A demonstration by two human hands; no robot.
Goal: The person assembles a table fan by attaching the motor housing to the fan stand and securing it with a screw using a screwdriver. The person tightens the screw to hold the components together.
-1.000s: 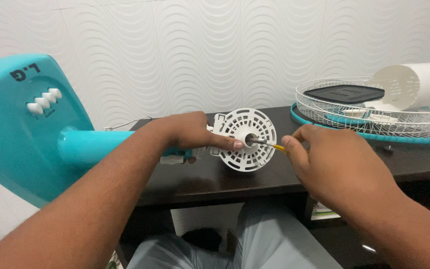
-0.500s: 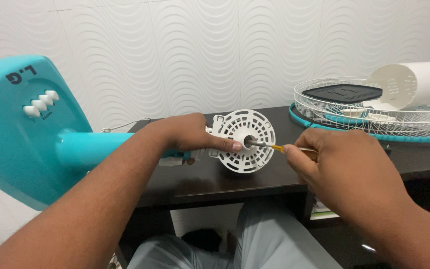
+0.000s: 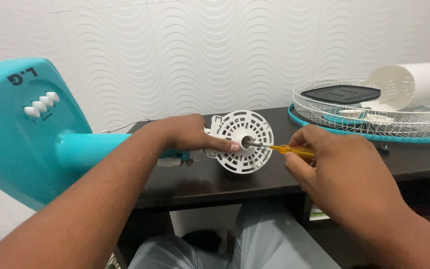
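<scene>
A turquoise stand fan point(image 3: 21, 134) lies on its side, its neck reaching onto a dark wooden table point(image 3: 235, 182). My left hand point(image 3: 187, 133) grips the fan's white slotted motor housing point(image 3: 245, 141), thumb pressed on its face beside the metal shaft. My right hand point(image 3: 332, 169) holds a yellow-handled screwdriver point(image 3: 287, 149) level, its tip close to the shaft at the housing's centre.
At the right of the table lies a white wire fan grille point(image 3: 374, 112) with a turquoise rim, holding a black flat lid point(image 3: 342, 93) and a white cylindrical motor cover point(image 3: 414, 84). A wavy white wall stands behind. My knees show below the table edge.
My right hand has slid back along the screwdriver, so more of the yellow handle shows. My left hand and the motor housing stay put.
</scene>
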